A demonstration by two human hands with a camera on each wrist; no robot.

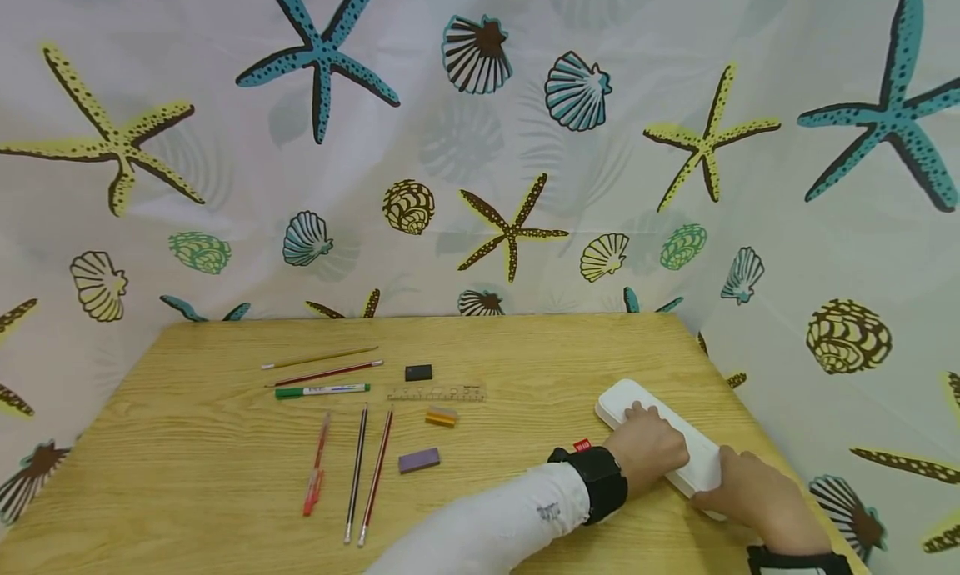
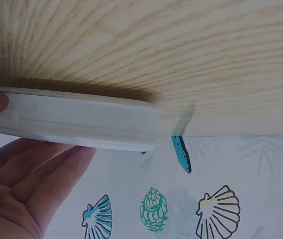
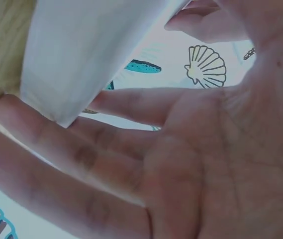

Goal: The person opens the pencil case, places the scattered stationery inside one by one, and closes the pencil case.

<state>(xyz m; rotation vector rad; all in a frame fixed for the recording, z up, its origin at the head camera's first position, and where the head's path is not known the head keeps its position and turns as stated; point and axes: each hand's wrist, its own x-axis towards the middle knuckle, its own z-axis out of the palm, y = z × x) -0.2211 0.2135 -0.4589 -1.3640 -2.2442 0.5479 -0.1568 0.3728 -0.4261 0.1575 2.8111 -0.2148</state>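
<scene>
A white oblong pencil case [image 1: 699, 452] with rounded corners lies at the right of the table, its lid side up. My left hand [image 1: 648, 448] reaches over it and grips its middle; in the left wrist view the thumb is against one long side of the case [image 2: 81, 115] and the fingers lie along the other face. At the near end my right hand [image 1: 759, 496] holds the corner. The right wrist view has the fingers spread around that end of the case [image 3: 76, 47]. The inside of the case is hidden.
Left of the arms lie a green marker [image 1: 322, 391], a red pen [image 1: 317, 467], several pencils [image 1: 356, 475], a clear ruler [image 1: 437, 393], a black eraser [image 1: 418, 372], an orange block [image 1: 441, 417] and a purple eraser [image 1: 419, 461]. A patterned cloth [image 1: 420, 283] hangs behind the table.
</scene>
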